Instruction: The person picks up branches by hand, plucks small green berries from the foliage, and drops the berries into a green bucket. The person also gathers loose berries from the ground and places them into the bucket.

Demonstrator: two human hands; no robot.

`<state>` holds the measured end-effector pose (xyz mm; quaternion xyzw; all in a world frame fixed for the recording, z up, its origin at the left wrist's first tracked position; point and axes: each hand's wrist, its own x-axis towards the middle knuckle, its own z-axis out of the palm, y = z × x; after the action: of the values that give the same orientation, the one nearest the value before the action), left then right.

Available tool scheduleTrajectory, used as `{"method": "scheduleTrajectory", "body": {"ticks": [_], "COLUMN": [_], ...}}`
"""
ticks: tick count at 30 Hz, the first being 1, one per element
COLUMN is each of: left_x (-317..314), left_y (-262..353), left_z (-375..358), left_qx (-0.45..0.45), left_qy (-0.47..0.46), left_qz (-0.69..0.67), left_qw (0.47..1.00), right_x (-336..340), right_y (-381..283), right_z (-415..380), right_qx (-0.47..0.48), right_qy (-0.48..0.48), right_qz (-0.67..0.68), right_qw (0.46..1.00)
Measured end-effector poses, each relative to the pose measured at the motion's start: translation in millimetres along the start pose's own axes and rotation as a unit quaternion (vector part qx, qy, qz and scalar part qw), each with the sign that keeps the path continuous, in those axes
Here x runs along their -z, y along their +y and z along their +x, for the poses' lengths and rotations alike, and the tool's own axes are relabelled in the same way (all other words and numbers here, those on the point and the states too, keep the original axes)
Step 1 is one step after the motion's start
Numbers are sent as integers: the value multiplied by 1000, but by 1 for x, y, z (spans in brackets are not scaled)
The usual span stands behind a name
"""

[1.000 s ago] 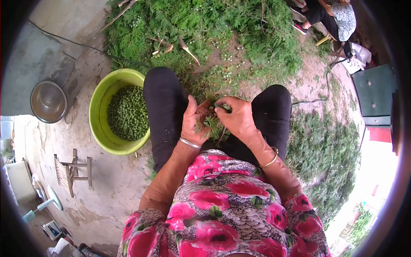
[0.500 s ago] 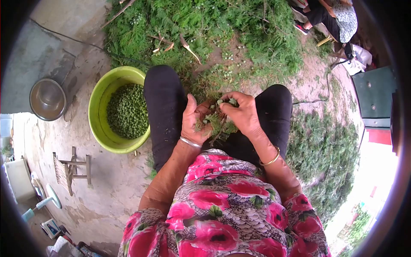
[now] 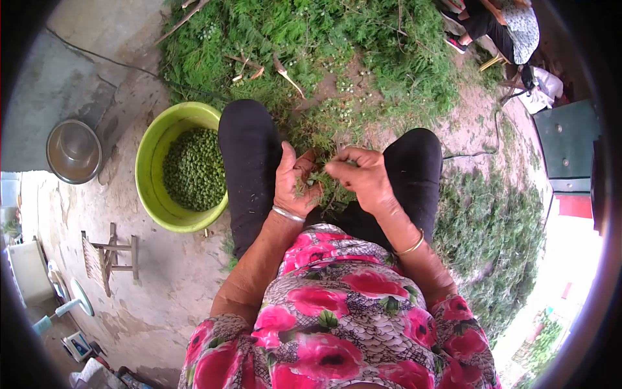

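Observation:
Between my knees, my left hand (image 3: 295,188) is turned palm up and cupped round a green leafy sprig (image 3: 335,188), with bits of green in the palm. My right hand (image 3: 366,178) is just right of it, thumb and forefinger pinched over the sprig. Whatever sits in that pinch is too small or hidden to make out. Beside my left knee stands a yellow-green tub (image 3: 148,188), partly filled with small round green cones (image 3: 194,172).
Cut green branches (image 3: 259,32) are heaped ahead, and more foliage (image 3: 489,227) lies to the right. A metal basin (image 3: 74,152) and a small wooden stool (image 3: 107,256) stand at left. Another person (image 3: 495,29) sits at the upper right, near a dark green cabinet (image 3: 567,142).
My right hand's fingers have closed together and drawn slightly away from my left palm. The round green piece seen at its fingertips no longer shows. My left hand has barely moved.

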<state>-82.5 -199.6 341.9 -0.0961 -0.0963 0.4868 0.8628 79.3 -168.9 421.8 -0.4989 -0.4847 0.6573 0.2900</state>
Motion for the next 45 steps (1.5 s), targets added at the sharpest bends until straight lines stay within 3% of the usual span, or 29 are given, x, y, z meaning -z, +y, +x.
{"method": "scheduleTrajectory", "body": {"ticks": [1, 3, 8, 10, 11, 13, 18, 19, 20, 21, 23, 25, 29, 37, 40, 42, 43, 44, 45], "left_x": [7, -2, -18, -17, -24, -27, -1, 7, 13, 5, -19, -39, -18, -15, -7, -7, -9, -21, -31], "left_y": [-1, -12, -21, -22, -24, -24, -17, -13, -8, -8, -17, -29, -35, -26, -29, -31, -32, -35, -39], "left_z": [-1, 6, 11, 11, 12, 13, 11, 10, 7, 8, 10, 15, 18, 14, 15, 18, 18, 21, 24], "left_qx": [1, -105, -111, -112, -115, -118, -140, -139, -115, -91, -88, -91, -25, -69, -100, -117, -114, -77, -33], "left_qy": [0, 203, 195, 204, 199, 193, 249, 248, 173, 97, 86, 151, 142, 149, 204, 210, 208, 165, 105], "left_qz": [0, 166, 152, 150, 173, 196, 180, 180, 132, 82, 44, 175, 201, 216, 277, 444, 447, 691, 873], "left_qw": [1000, 959, 963, 961, 958, 954, 941, 942, 969, 988, 991, 969, 969, 962, 934, 863, 863, 700, 475], "right_x": [-6, -16, -18, -19, -21, -25, -18, -12, -8, -3, 16, 26, 26, 45, 53, 53, 53, 54, 54], "right_y": [4, 11, 11, 3, 8, 21, 20, 13, 4, -7, -4, -4, 4, 9, 12, 11, 10, 9, 9], "right_z": [0, 1, -1, -3, -2, 0, 5, 4, 2, -1, 5, 6, 7, 2, -2, -5, -5, -5, -5], "right_qx": [0, 198, 203, 106, 106, 259, 214, 146, 75, -50, -56, -66, -84, -53, -59, -52, -48, -43, -37], "right_qy": [1, 56, 3, -54, -53, -53, -53, -51, -49, -30, -46, -35, -53, -59, -42, -31, -30, -38, -45], "right_qz": [1, -259, -319, -305, -306, -292, -293, -191, -85, 104, 348, 357, 469, 555, 577, 584, 586, 578, 571], "right_qw": [1000, 944, 926, 945, 945, 919, 931, 969, 992, 993, 935, 931, 877, 828, 813, 809, 808, 814, 819]}}
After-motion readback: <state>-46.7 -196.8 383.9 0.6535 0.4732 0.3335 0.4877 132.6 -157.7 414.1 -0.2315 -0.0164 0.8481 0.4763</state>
